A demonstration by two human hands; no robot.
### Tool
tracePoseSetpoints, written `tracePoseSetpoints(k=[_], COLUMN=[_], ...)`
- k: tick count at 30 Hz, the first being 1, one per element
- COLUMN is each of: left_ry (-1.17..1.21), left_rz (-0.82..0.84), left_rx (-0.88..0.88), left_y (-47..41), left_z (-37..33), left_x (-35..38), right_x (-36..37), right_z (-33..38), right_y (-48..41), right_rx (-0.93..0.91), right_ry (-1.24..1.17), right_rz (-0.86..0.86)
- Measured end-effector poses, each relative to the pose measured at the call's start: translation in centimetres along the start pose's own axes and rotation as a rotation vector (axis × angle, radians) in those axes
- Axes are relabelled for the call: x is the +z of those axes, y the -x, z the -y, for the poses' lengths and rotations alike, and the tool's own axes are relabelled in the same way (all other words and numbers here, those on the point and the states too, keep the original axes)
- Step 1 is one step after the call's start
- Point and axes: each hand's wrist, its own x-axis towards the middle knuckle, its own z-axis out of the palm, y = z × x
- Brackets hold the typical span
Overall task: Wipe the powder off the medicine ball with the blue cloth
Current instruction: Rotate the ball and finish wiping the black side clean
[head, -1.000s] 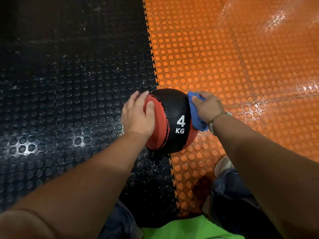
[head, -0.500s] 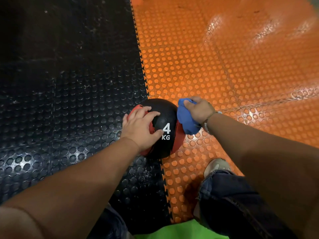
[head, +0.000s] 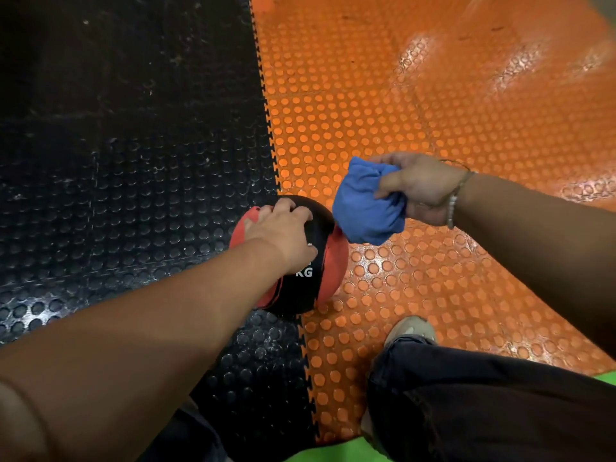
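Note:
The black and red medicine ball, marked "KG" in white, sits on the floor where the black and orange mats join. My left hand lies on top of it, with bent fingers gripping its upper surface and covering the number. My right hand holds the bunched blue cloth in the air just up and right of the ball. The cloth's lower left edge is close to the ball's red stripe; I cannot tell whether they touch. No powder shows on the visible part of the ball.
Studded black mat covers the left, studded orange mat the right, joined by a toothed seam. My shoe and dark trouser leg are near right of the ball. A green strip lies at the bottom edge.
My right hand lifted the blue cloth off the ball's right side and drew it up and to the right. My left hand slid from the ball's left side onto its top.

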Motion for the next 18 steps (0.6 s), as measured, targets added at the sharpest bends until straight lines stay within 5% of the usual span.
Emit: tracePoseSetpoints(k=[9,18], left_ry=[0.117,0.507], left_rz=[0.08,0.114], left_rx=[-0.108,0.178], left_y=[-2.1,-4.1], left_z=[-1.7,-4.5], left_x=[-1.6,-1.9], right_x=[-1.8,-4.0], right_z=[-1.0,-0.6], right_y=[-0.7,-0.5], right_rx=[0.1,-0.059], right_ry=[0.1,0.129], right_rz=[0.099,0.267])
